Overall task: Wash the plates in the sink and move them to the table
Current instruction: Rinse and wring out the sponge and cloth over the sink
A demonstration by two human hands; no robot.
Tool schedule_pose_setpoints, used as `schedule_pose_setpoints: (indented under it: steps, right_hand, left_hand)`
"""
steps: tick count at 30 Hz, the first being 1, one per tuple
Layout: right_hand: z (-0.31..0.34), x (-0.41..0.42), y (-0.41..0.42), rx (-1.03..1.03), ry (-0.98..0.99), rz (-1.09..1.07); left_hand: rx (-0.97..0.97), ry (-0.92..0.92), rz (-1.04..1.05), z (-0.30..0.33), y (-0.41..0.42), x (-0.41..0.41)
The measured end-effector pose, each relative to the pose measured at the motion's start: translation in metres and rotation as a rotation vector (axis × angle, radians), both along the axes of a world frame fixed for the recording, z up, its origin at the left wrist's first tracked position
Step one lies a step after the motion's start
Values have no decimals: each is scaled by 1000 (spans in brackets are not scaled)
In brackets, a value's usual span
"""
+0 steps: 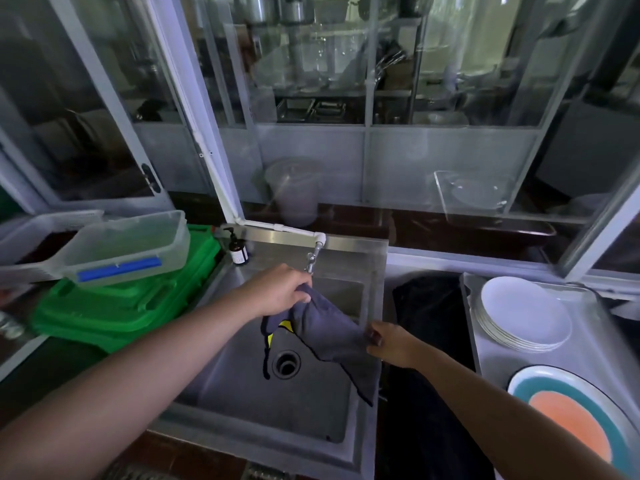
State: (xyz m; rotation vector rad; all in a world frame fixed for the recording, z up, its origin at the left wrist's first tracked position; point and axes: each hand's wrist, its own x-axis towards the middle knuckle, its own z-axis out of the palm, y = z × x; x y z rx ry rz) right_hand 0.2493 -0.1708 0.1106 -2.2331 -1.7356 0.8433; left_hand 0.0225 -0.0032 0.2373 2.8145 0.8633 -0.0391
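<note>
Nearest, at the near right corner of the table [588, 320], lies a coloured plate [571, 417] with an orange centre and teal ring, partly cut off by the frame. Just beyond it, toward the table's far right corner, a stack of white plates [524, 315] sits slightly tilted against the far edge, so the task's plates are all on the table and none shows in the sink [242, 386], whose basin holds only the drain [286, 364]. Over the basin both hands are clamped on a grey cloth [329, 330] with dark trim and a yellow patch: the left hand [277, 292] pinches its upper corner just under the tap [311, 261], and the right hand [391, 344] grips the opposite edge at the sink's right rim, stretching the cloth between them while a loose tail hangs toward the drain. No water can be seen running. The risk, as I judge it, is that the hanging tail slips into the drain opening, or that a wet cloth swung toward the table drips over plates already set down. The tilted stack could also slide if the right arm brushes it. Farther off, at the sink's far left corner stands a soap bottle [239, 251], with a clear plastic box [128, 247] on green trays [121, 306] to its left.
</note>
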Motion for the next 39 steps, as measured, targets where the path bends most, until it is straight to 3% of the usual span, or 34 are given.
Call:
schedule_pose_setpoints:
  steps: [7,11,18,24,29,32,37,39]
  right_hand:
    - [13,2,6,-34,-74,-65]
    - [21,9,3,-8,-79,-100]
    - [23,13,0,-65,-48,-167]
    - [55,-37,13,365,156,-248]
    - [72,-80,11,246,388,-195]
    - [65,-90,15,266,376,-281]
    - [64,-86,27,310,308,-362]
    - [63,-77,34,283,353,-389]
  left_hand:
    - [-80,228,69,4,13,-12]
    - [-172,213,125,2,16,-18]
    - [-400,13,123,5,1,5]
    - [-602,-282,326,-18,-18,40]
    - [-896,-590,658,-35,-23,48]
    - [-1052,-722,833,-41,-25,44]
    - [-1185,-972,844,-42,-39,32]
    - [-1133,-976,850,-55,-42,22]
